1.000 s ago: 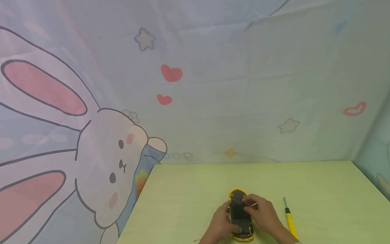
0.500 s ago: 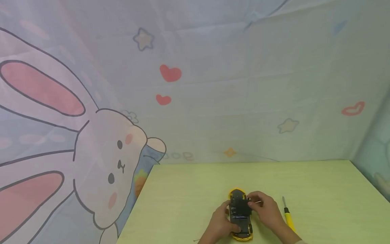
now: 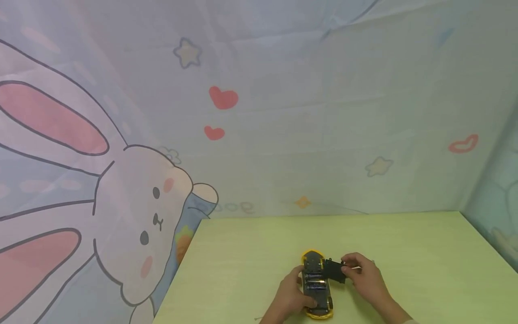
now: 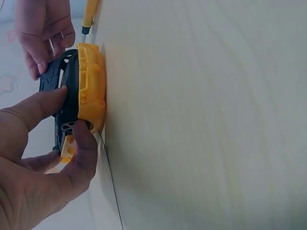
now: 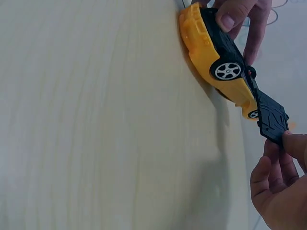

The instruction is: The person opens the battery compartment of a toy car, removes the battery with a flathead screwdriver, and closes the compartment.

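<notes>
A yellow toy car (image 3: 313, 262) lies upside down on the table, its black underside facing up. My left hand (image 3: 289, 294) grips it along its left side, with the thumb (image 4: 50, 99) pressed on the underside. Several batteries (image 3: 315, 284) show in the uncovered compartment at the car's middle. With fingertips and thumb, my right hand (image 3: 364, 276) pinches a black battery cover (image 3: 333, 271) by its edge, held tilted just right of the compartment. In the right wrist view, the cover (image 5: 273, 117) overlaps the car's far end, near a wheel.
A screwdriver with a yellow handle (image 4: 89, 14) lies beyond the right hand, mostly hidden in the head view. Beside the left forearm is a small thin metal piece (image 3: 257, 318). A printed cloth (image 3: 283, 135) hangs behind the pale table (image 3: 234, 252).
My right hand has lifted the battery cover off the car's underside and drawn it to the right, exposing the batteries. The left hand has kept its hold on the car.
</notes>
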`<move>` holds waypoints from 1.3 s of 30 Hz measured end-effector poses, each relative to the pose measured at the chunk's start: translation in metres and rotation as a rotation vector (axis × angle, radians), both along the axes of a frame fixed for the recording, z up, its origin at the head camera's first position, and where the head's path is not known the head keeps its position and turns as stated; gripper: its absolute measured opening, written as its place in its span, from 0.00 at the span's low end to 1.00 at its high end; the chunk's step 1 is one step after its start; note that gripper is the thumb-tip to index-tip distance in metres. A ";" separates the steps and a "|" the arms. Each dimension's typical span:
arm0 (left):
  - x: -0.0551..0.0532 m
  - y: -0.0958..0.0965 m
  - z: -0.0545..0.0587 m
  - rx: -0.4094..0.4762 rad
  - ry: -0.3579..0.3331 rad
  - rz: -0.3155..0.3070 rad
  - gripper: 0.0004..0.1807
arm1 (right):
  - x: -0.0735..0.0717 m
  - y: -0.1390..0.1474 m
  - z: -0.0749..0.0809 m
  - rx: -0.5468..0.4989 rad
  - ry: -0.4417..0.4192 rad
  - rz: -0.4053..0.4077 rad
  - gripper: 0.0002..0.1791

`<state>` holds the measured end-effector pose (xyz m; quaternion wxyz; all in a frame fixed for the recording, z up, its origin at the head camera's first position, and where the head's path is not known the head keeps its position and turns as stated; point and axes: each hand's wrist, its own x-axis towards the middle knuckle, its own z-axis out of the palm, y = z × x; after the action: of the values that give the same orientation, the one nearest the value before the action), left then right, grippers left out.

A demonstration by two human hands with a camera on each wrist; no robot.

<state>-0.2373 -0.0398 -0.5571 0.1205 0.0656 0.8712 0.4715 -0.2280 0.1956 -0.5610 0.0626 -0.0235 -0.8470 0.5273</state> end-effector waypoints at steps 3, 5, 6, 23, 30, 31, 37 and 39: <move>-0.001 -0.001 -0.001 -0.002 -0.003 -0.003 0.52 | 0.001 0.004 0.000 -0.004 -0.015 -0.004 0.15; -0.001 -0.001 -0.001 -0.002 -0.003 -0.003 0.51 | 0.002 0.007 0.000 0.009 -0.015 -0.004 0.15; -0.001 -0.001 -0.001 0.003 -0.006 -0.003 0.51 | 0.002 0.008 0.001 0.019 -0.012 -0.007 0.15; -0.002 -0.002 0.000 0.014 -0.029 -0.004 0.51 | -0.004 0.026 -0.010 0.321 0.067 -0.049 0.11; -0.001 -0.003 0.002 -0.002 -0.042 -0.013 0.50 | -0.005 0.027 -0.009 0.413 0.114 -0.052 0.10; -0.001 -0.003 0.002 -0.005 -0.043 -0.012 0.50 | -0.005 0.028 -0.008 0.418 0.109 -0.056 0.10; 0.001 -0.004 0.004 -0.019 -0.046 -0.004 0.50 | -0.005 0.030 -0.008 0.447 0.075 -0.068 0.10; 0.001 -0.004 0.004 -0.022 -0.050 0.001 0.50 | -0.007 0.031 -0.007 0.456 0.058 -0.062 0.10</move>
<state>-0.2360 -0.0439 -0.5527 0.1425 0.0520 0.8731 0.4633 -0.2346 0.2266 -0.5684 0.1069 -0.0194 -0.9410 0.3204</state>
